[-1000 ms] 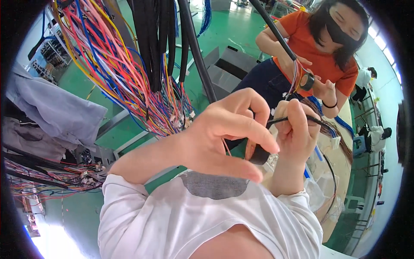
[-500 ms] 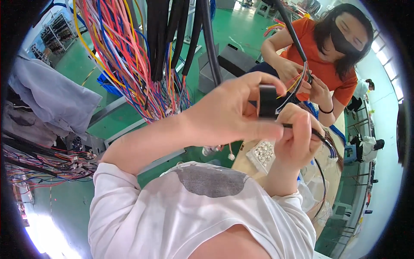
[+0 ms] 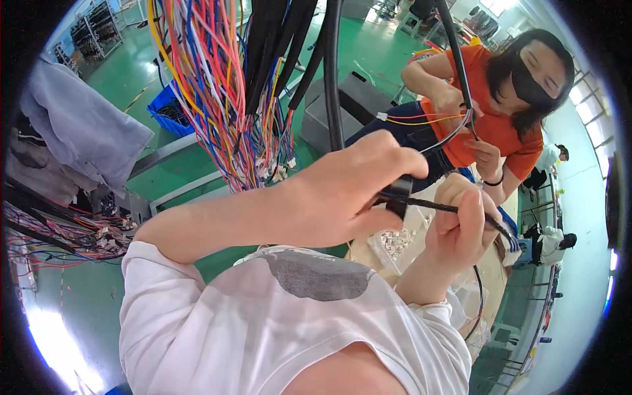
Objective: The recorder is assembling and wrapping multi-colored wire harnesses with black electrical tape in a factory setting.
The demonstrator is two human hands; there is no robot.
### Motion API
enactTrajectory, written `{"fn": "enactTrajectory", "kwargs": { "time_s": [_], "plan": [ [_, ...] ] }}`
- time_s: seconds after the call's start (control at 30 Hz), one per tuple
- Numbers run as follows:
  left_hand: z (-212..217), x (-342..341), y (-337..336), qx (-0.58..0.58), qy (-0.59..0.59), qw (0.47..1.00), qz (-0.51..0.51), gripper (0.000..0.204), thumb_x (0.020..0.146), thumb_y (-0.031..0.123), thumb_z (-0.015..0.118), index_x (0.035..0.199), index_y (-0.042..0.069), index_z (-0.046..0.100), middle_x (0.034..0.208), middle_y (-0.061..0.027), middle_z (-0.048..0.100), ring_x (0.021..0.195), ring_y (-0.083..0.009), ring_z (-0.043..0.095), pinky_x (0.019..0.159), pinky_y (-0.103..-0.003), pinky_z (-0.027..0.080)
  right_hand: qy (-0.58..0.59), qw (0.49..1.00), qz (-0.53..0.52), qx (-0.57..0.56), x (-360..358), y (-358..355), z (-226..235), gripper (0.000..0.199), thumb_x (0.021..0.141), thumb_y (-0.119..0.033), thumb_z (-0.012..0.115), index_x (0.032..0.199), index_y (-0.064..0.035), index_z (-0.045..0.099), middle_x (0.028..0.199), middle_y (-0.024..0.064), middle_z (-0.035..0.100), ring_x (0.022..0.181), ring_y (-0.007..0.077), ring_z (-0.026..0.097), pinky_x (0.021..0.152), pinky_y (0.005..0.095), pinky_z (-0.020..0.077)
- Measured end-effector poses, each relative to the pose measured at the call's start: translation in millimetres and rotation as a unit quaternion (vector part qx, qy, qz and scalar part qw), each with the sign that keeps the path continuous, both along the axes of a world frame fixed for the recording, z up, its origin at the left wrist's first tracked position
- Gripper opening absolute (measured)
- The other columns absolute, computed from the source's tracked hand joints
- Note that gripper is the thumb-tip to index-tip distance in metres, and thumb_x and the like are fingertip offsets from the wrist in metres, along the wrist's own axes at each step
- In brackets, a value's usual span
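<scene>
My left hand point(image 3: 359, 191) grips a roll of black tape point(image 3: 399, 188), with its fingers curled over the top and the thumb below. Between my two hands stretches a thin black tape-wrapped cable point(image 3: 431, 205), passing close by the roll. My right hand point(image 3: 461, 224) is closed around this cable. Beyond my right hand, the cable's coloured wires point(image 3: 512, 243) spread toward a pale connector. Part of the roll is hidden behind my left fingers.
Thick bundles of coloured wires point(image 3: 210, 99) and black sleeved cables hang ahead on the left. A co-worker in an orange top point(image 3: 520, 145) handles a hanging black cable point(image 3: 454, 52) on the right. White connectors point(image 3: 395, 242) lie in a bag on the table. A blue bin point(image 3: 170, 112) stands behind.
My left hand has moved left and slightly down with the tape roll, away from my right hand. More cable now shows between them. The co-worker's hands have moved apart.
</scene>
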State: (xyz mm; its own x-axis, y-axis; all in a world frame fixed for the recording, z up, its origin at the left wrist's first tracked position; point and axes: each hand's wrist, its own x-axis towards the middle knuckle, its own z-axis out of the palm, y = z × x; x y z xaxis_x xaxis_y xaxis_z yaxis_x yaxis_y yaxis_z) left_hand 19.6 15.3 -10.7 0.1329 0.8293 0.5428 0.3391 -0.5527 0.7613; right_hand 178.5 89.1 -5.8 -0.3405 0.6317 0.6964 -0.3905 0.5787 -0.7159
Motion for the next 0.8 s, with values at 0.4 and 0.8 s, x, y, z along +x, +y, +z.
{"fn": "enactTrajectory", "kwargs": {
  "time_s": [0.4,0.8],
  "plan": [
    [28.2,2.3,11.1,-0.120,-0.200,0.972,-0.031,0.037,0.070,0.001,0.062,0.103,0.001,0.043,0.088,-0.0025,0.048,0.069,-0.0067,0.046,0.063,-0.021,0.040,0.096,0.979,0.124,-0.131,0.6,9.4,7.3,0.040,0.090,-0.015,0.030,0.051,-0.0105,0.028,0.045,-0.0013,0.027,0.049,0.0086,0.024,0.046,0.0240,0.0208],
    [6.1,-11.4,0.1,0.269,0.148,0.945,-0.112,0.024,0.071,0.020,0.067,0.079,0.000,0.056,0.088,-0.0112,0.054,0.064,-0.0216,0.051,0.055,-0.027,0.044,0.076,0.981,0.128,-0.123,9.8,15.7,8.9,0.037,0.084,-0.010,0.038,0.047,-0.0066,0.033,0.044,0.0027,0.034,0.042,0.0120,0.028,0.041,0.0270,0.0199]
  ]
}}
